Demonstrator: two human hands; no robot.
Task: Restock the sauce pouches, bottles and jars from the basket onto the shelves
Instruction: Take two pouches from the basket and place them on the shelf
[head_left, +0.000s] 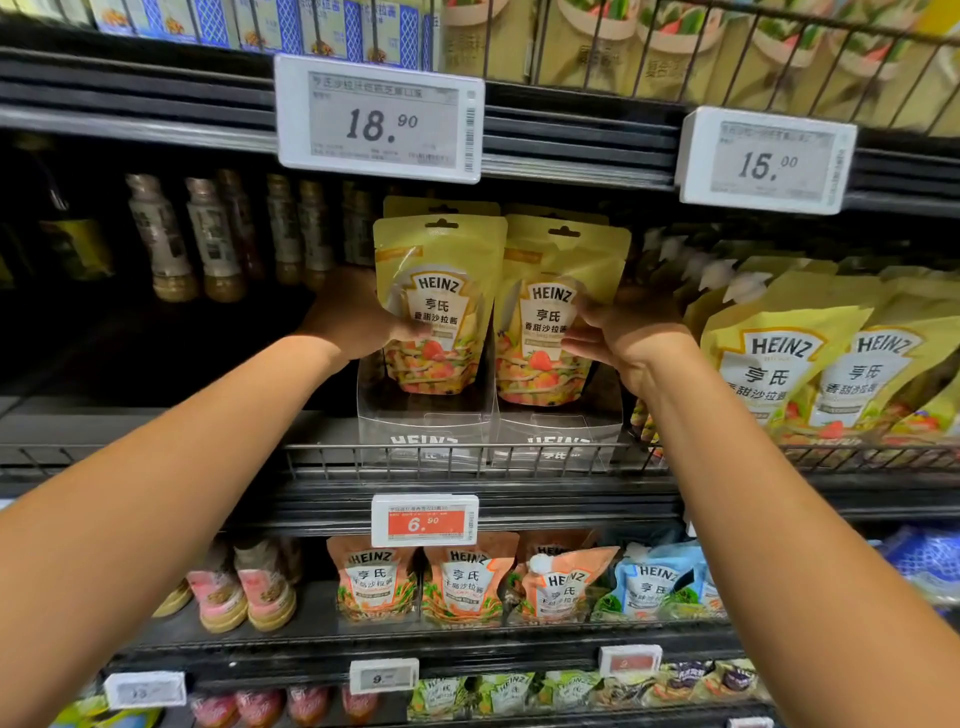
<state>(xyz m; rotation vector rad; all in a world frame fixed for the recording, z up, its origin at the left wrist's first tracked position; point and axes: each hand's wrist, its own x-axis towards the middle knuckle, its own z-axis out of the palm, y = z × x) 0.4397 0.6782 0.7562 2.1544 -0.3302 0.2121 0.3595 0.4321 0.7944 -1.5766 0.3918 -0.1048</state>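
Left pouch (439, 296) and right pouch (556, 306), yellow, marked HEINZ, upright in clear trays (426, 415) at shelf (130, 423) front edge. Left hand (356, 317) grips left pouch; right hand (631, 340) pinches right pouch's side. Tags overhead: 18.90 (379, 119), 15.00 (766, 161).

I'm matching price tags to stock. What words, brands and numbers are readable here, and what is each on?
"18.90": upper left price tag; its small print is blurred.
"15.00": upper right price tag.
"6.90": red tag.
"HEINZ", "亨氏 香甜沙拉酱": left yellow pouch, right yellow pouch.
"HEINZ", "亨氏": larger yellow pouches.
"HEINZ": clear trays, orange pouches.
Bottom tags: too blurred.
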